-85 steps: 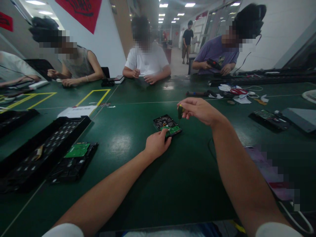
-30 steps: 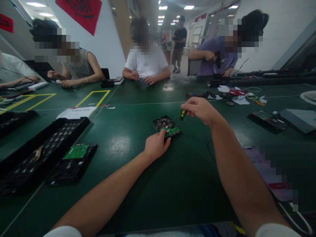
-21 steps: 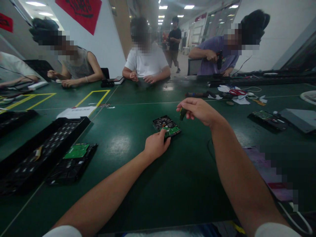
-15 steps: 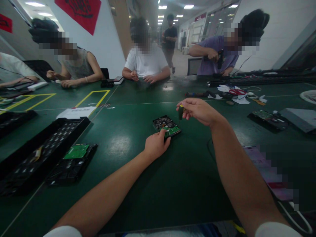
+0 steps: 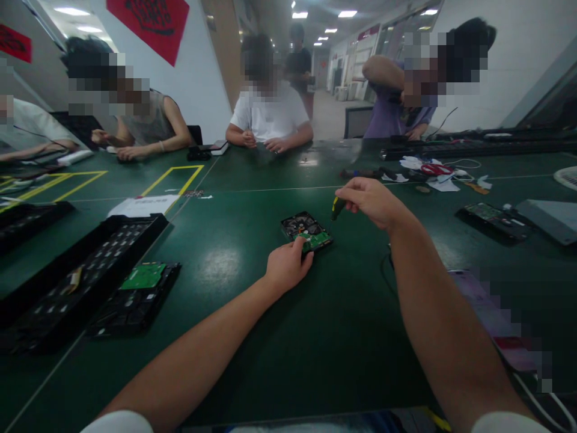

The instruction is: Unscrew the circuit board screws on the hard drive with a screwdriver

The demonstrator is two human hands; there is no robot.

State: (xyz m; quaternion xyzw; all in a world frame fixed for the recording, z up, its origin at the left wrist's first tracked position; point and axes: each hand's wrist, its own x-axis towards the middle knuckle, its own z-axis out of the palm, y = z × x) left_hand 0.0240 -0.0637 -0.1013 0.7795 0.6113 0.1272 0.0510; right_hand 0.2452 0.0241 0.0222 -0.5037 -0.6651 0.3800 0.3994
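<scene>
1. The right hand (image 5: 367,198) has moved a little away from the hard drive (image 5: 310,228), and the screwdriver (image 5: 337,208) now leans over instead of standing straight up. The left hand (image 5: 287,266) has stayed put.
2. Across the worktop (image 5: 252,361), the person in the purple shirt (image 5: 382,123) has lifted an elbow up high. A person at the back (image 5: 298,63) has walked behind the person in the white shirt (image 5: 270,111).
3. The right hand pinches the green and yellow handle of the screwdriver in its fingers. The thin metal part is too faint to see well.
4. The left hand holds the near side of the hard drive, with one finger on top and the thumb by the edge. The hard drive lies flat on the worktop, in front of both hands, with its green board (image 5: 320,239) facing up.
5. On the left is a long black tray (image 5: 155,231). A small tan piece (image 5: 74,280) lies in it. Rows of pale spots show on its bottom, but I cannot tell if they are holes or bits.
6. Another black tray (image 5: 33,221) sits farther left. What is in it is too dark to tell.
7. A second hard drive (image 5: 135,300) lies just beside the long tray.
8. On the right, a third hard drive (image 5: 493,222) lies near a grey box (image 5: 547,218). Behind them is a pile of white paper scraps (image 5: 444,183) with a red thing (image 5: 437,169) on it.
</scene>
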